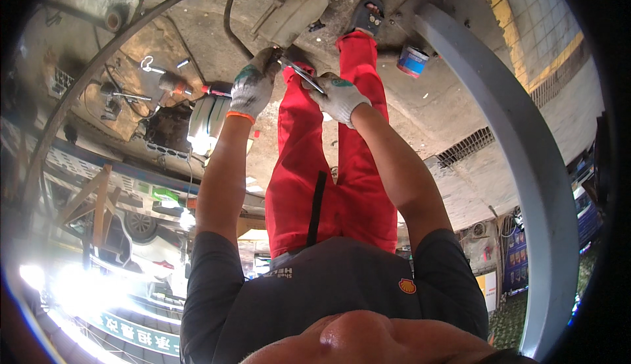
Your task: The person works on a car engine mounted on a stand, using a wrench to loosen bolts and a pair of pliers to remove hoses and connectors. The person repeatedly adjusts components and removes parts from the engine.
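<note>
Both my hands wear whitish knit work gloves with green patches, held close together in front of my red trousers (299, 160). My right hand (342, 101) is closed around a slim, shiny metal tool (304, 76); its exact kind does not show. The tool slants up and left toward the fingers of my left hand (253, 86). Those fingers are curled, their tips dark with grime, around a small dark part that is too small to name. An orange cuff edges the left glove. Just beyond the hands, a grey box-shaped piece (289, 10) lies on the concrete floor.
A blue and red can (413, 61) stands right of my leg. A thick grey curved beam (526, 140) runs down the right side. An orange-bodied tool (174, 84), cables and several hand tools lie at left. A dark hose (228, 19) comes near my left hand. A drain grate (465, 147) is at right.
</note>
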{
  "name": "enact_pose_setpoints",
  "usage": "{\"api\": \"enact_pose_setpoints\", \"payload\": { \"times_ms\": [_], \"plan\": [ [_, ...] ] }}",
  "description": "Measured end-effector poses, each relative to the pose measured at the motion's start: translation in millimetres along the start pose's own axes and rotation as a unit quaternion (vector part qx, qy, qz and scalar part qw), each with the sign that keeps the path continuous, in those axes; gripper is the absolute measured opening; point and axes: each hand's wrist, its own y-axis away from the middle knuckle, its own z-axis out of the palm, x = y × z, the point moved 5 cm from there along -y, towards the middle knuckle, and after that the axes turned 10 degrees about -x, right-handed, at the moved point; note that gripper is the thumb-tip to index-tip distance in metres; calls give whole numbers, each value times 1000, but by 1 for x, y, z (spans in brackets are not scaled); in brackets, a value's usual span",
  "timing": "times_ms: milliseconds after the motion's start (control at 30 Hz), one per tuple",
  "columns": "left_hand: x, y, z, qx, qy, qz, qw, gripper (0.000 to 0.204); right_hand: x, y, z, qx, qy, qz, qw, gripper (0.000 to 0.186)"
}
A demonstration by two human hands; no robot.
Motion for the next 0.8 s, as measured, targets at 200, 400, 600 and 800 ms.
{"api": "enact_pose_setpoints", "payload": {
  "times_ms": [200,400,600,800],
  "plan": [
    [12,0,0,-57,59,-33,996,47,-2,12,-11,-11,-15,66,998,56],
    [2,-6,3,-104,125,-20,987,50,4,12,-24,-49,39,28,998,61],
    [-16,-7,15,-102,78,15,992,50,12,9,-38,-63,154,6,986,47],
    [2,-1,23,-137,237,-5,962,52,8,19,-49,-125,135,9,983,48]
  ]
}}
